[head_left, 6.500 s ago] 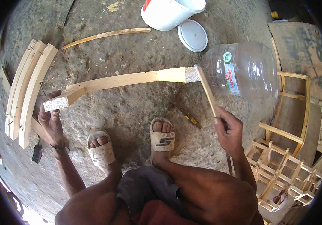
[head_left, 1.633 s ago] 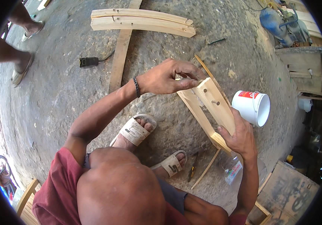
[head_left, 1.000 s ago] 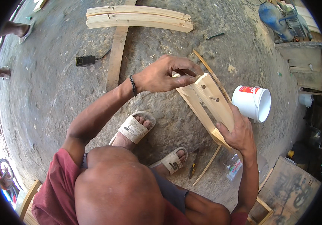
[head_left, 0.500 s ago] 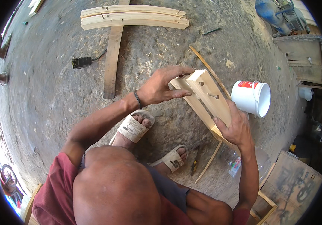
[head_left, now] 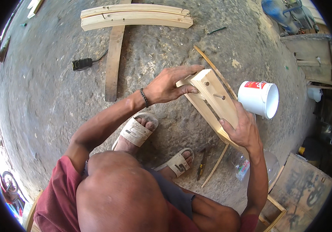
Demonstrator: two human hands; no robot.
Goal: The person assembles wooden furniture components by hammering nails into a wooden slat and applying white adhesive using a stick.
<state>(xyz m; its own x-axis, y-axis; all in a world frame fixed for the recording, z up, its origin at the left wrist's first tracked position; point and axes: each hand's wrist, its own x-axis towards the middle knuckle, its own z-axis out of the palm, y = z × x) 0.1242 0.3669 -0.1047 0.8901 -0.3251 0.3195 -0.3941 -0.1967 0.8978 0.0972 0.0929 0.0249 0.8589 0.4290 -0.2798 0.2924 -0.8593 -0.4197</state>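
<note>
I hold a pair of pale wooden boards (head_left: 222, 110), set side by side with a narrow gap between them. Two nails (head_left: 219, 96) stick out of the upper board's face. My left hand (head_left: 175, 84) grips the far end, its thumb and fingers wrapped about the wood. Closer to me, my right hand (head_left: 241, 127) clasps the boards at their right side, thumb lying on the top face. The boards slant from far left to near right above the ground. My palms hide part of both ends.
Another pair of nailed boards (head_left: 137, 19) lies across a dark plank (head_left: 115, 65). A white bucket (head_left: 251, 99) rests on its side. Around me are a black boxy device (head_left: 82, 64), thin sticks (head_left: 215, 165), a clear bottle (head_left: 244, 170), a wooden crate (head_left: 299, 189) and a blue machine (head_left: 283, 15).
The far end of the held boards has risen slightly in view, and my left hand has shifted a little with it. Both hands keep their hold.
</note>
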